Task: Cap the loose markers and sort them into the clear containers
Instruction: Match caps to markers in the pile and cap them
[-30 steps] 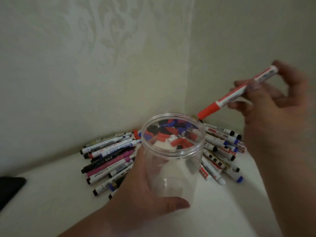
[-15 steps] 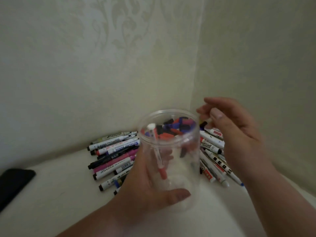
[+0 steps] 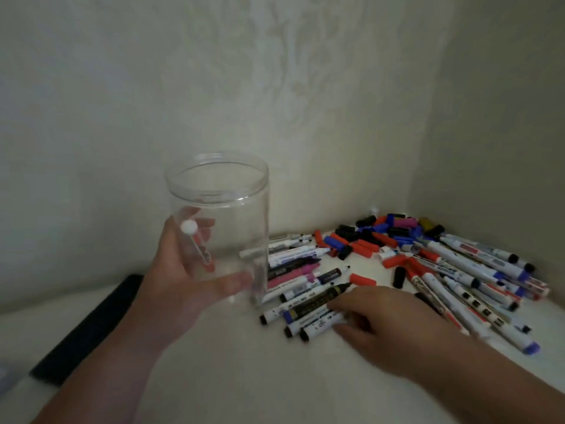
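Head view. The left hand (image 3: 183,280) is wrapped around the lower half of a clear jar (image 3: 232,203), thumb across the front and fingers showing through the far wall. It holds the jar lifted off the counter (image 3: 244,377) and roughly upright, mouth up and unblocked, probably so that it is ready to take whatever is dropped in. One marker (image 3: 198,246) is already inside. It leans against the wall on the hand's side, white end up and below the rim.

The right hand (image 3: 385,322) lies low over the nearer heap of loose markers (image 3: 293,261), palm down. Its fingertips touch the barrels near a black marker (image 3: 318,301), and the thumb is tucked under at the front. This looks like a reach for the next one to pick up. Motion blur makes it impossible to tell whether the hand has closed on a barrel or only rests there.

Most markers in this heap show bare tips, so they need caps before going into the jar. The caps (image 3: 367,237), red, blue, black and a few other colours, lie in a pile in the corner where the walls meet, between this heap and a second spread of markers to the right. They are close enough for the right hand to reach.

A dark flat object (image 3: 88,325) lies on the counter to the left, well apart from all this.
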A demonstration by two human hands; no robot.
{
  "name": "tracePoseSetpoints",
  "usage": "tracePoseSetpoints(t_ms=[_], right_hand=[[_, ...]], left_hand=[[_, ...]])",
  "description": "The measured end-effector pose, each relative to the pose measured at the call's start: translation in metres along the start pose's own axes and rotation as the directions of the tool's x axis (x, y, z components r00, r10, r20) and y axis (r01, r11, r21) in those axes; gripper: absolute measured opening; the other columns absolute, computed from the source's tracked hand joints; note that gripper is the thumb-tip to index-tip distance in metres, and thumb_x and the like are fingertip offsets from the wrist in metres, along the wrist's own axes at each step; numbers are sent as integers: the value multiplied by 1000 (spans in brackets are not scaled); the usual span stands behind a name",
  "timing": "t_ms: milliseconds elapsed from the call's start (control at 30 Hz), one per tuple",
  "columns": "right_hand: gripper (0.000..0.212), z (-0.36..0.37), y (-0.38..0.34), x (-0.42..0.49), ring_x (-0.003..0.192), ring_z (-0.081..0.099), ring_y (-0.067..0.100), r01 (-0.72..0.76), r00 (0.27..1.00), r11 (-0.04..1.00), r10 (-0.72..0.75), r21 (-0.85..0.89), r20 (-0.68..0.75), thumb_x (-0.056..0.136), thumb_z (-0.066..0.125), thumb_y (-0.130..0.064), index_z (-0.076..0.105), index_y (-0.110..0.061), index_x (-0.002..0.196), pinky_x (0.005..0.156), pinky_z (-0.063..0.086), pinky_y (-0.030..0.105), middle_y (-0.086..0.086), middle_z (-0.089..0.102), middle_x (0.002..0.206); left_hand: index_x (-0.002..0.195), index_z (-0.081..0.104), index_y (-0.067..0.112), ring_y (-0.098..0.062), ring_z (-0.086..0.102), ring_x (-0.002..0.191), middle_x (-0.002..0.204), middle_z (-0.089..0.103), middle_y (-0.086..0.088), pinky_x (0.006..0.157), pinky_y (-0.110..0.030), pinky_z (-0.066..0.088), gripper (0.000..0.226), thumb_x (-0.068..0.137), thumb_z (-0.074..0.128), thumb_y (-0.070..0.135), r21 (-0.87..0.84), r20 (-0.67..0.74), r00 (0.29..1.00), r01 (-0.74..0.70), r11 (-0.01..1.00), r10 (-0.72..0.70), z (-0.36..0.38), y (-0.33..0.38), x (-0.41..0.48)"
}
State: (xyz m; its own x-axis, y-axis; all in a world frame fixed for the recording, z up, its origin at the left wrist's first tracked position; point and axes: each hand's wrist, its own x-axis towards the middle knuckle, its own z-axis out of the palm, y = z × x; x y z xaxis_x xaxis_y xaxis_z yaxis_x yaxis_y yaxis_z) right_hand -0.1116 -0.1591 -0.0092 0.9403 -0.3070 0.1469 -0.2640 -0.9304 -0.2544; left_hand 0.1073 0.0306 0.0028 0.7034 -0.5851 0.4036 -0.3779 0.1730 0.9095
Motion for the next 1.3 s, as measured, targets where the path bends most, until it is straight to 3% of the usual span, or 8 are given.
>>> tracePoseSetpoints(t_ms=[267,533,667,767,867,1033,1200,1300], right_hand=[[38,4,-4,2,97,54,-4,-58,998,998,58,18,1,94,55,-54,53,-50,131,84,46,12,-31,54,106],[28,2,3,-1,68,54,3,-160,987,978,158,134,24,88,66,-50,56,-42,112,59,44,19,-12,59,76],[12,-7,16,-4,63,53,5,-241,969,952,247,190,-8,89,69,-39,57,-38,93,61,45,22,-8,60,72],[17,-18,32,-5,67,55,5,-298,941,924,326,240,-87,92,67,-25,57,-38,87,61,45,17,-9,60,75],[13,-27,46,-6,67,56,0,-359,892,893,414,273,-181,92,66,-22,63,-34,91,55,40,10,-12,60,78],[19,-31,56,-8,68,52,-2,-404,857,874,465,272,-222,93,64,-22,58,-38,85,53,37,8,-18,57,79],[11,-30,60,-5,61,52,-5,-397,864,874,459,280,-207,91,68,-29,63,-36,83,54,38,6,-17,55,71],[7,-29,61,-3,65,52,-11,-384,866,870,456,310,-206,89,70,-31,67,-32,82,56,39,7,-16,57,70]], left_hand=[[143,40,35,-2,53,125,135,58,8,96,-36,52,110,49,97,25,13,-217,965,152,988,-146,-34,-30,15],[136,37,40,-7,50,130,142,48,14,111,-43,42,127,25,91,68,217,-254,945,263,940,-206,-37,-34,11],[134,46,25,-11,56,111,127,55,9,94,-37,49,87,65,78,67,438,-419,886,5,899,199,-21,-4,-18],[89,57,27,-8,54,72,83,54,15,69,-22,45,20,85,63,46,518,97,908,-396,758,407,32,29,-42],[94,57,35,-2,52,79,90,43,22,66,-22,44,17,95,49,50,615,614,775,-588,526,149,94,34,-45],[135,43,30,-14,47,115,128,43,7,95,-33,46,36,104,38,46,719,636,771,-576,390,-33,144,21,-27],[123,45,38,-5,32,104,124,35,15,100,-25,40,33,98,40,58,768,565,823,-499,401,-57,140,7,-22],[111,57,38,-7,52,102,111,49,13,89,-25,48,21,97,45,46,767,598,798,-542,343,-76,137,3,-19]])
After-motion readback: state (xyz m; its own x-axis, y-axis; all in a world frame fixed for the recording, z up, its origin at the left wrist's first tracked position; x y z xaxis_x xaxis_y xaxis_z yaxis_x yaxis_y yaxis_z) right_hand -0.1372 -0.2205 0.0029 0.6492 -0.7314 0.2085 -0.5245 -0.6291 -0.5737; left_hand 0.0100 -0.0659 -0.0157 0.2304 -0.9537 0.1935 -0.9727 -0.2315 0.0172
